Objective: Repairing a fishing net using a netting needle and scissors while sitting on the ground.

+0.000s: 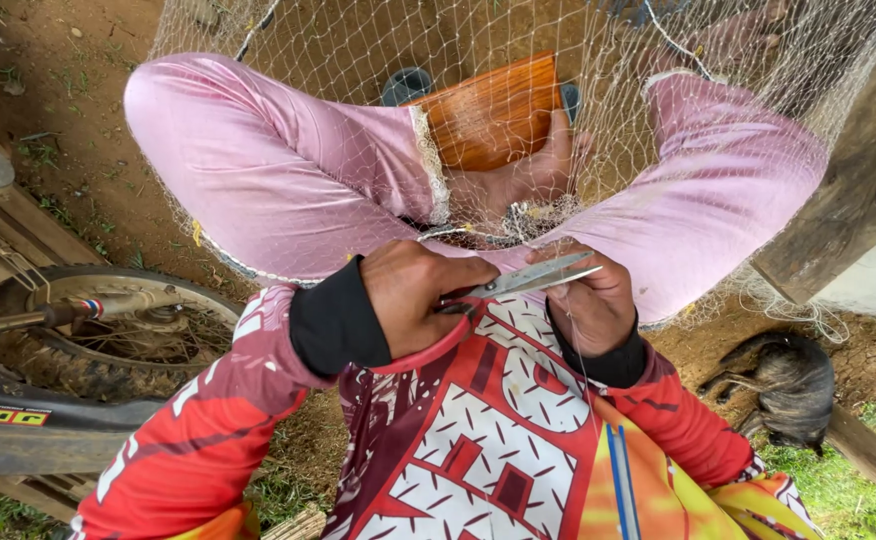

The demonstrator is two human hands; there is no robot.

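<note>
Head-worn camera, looking steeply down, close over lap (single view)

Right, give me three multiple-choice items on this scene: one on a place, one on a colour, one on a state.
1. Where does the wheel lie?
A. to the person's left
B. to the right
C. on the lap

2. What colour are the handles of the scissors?
A. blue
B. red
C. green

3. How do the scissor blades stand?
A. slightly parted
B. folded away
C. sheathed

Answers:
1 A: it shows at the picture's left edge, beside the left sleeve.
2 B: a red loop curves under the left hand.
3 A: two bare tips show apart, pointing right above the right hand, near the fishing net over the knees.
</note>
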